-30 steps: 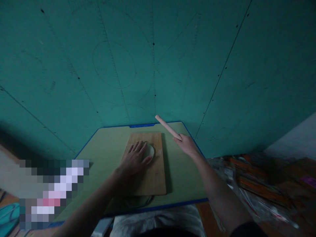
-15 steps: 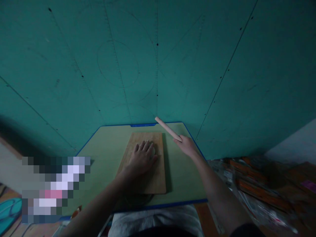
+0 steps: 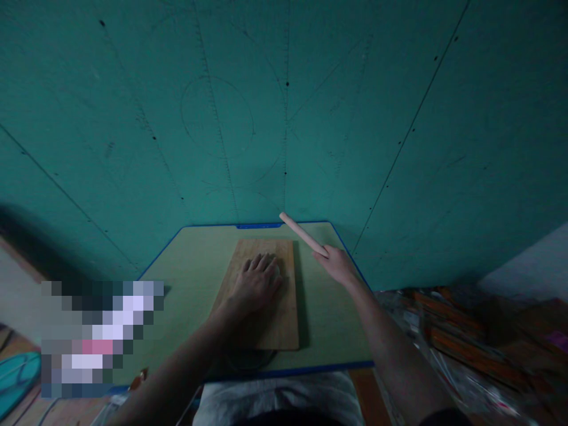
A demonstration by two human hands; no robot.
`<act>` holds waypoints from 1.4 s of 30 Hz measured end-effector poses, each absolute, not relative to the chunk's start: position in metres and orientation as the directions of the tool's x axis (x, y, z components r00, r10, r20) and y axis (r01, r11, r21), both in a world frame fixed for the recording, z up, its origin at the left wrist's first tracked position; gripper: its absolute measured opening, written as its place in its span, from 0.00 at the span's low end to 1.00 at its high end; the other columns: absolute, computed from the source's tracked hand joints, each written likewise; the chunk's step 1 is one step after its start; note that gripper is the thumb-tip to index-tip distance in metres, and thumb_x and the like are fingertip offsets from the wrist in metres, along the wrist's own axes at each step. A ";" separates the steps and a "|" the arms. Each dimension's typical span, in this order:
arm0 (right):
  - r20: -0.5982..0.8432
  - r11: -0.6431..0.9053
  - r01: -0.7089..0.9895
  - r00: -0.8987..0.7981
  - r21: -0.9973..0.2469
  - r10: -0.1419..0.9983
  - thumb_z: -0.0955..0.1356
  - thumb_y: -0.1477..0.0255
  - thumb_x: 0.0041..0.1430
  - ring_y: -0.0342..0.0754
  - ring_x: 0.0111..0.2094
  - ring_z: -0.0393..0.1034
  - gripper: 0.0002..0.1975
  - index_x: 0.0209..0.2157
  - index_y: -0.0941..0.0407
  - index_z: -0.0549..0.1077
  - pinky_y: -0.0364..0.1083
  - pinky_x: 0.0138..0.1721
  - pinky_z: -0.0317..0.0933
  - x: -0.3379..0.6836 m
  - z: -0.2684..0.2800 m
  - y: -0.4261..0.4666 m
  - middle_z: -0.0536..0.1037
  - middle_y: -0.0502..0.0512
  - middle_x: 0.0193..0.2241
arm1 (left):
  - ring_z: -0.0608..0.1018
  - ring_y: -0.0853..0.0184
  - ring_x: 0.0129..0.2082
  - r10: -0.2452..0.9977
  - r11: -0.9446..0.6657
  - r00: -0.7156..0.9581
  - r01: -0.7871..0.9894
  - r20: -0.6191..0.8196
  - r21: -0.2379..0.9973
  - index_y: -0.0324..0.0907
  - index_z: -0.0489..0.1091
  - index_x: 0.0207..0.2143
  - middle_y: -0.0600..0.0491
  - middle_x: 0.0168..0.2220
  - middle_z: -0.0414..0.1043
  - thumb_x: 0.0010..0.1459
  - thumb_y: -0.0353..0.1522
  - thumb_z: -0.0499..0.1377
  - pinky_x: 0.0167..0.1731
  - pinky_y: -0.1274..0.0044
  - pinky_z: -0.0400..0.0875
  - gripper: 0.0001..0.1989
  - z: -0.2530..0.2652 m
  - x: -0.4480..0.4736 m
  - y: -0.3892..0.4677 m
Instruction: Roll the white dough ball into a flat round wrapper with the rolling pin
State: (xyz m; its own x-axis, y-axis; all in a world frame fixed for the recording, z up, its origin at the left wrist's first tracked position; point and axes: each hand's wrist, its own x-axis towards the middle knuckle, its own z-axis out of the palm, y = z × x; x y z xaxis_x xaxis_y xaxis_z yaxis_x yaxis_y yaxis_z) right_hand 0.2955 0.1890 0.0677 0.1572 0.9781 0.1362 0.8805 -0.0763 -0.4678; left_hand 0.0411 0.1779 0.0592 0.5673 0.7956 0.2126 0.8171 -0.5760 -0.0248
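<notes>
A wooden cutting board (image 3: 287,319) lies on the table. Flat on its upper half rests my left hand (image 3: 260,281), palm down with fingers spread. Under that hand, a pale rounded piece (image 3: 277,270) shows only at its edge, so I cannot tell just what it is. My right hand (image 3: 338,263) is closed around one end of a light wooden rolling pin (image 3: 304,235). The pin is held in the air to the right of the board, its free end pointing up and left towards the wall.
The pale green table (image 3: 186,266) has a blue rim and stands against a green wall (image 3: 248,118). A pixelated patch (image 3: 102,331) covers the table's left side. Clear plastic and orange-brown items (image 3: 461,349) lie on the right. A turquoise round object (image 3: 18,378) is at lower left.
The view has shifted slightly. My left hand stays on the pale piece and my right hand keeps hold of the rolling pin; neither has clearly moved.
</notes>
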 end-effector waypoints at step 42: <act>0.122 -0.083 0.885 0.155 -0.459 0.980 0.68 0.63 0.66 0.47 0.28 0.71 0.12 0.34 0.56 0.77 0.43 0.25 0.49 0.296 0.068 0.189 0.79 0.55 0.29 | 0.66 0.51 0.63 0.807 -0.567 0.548 0.823 0.219 0.029 0.42 0.68 0.58 0.42 0.63 0.66 0.68 0.40 0.49 0.60 0.59 0.62 0.21 0.059 0.032 0.188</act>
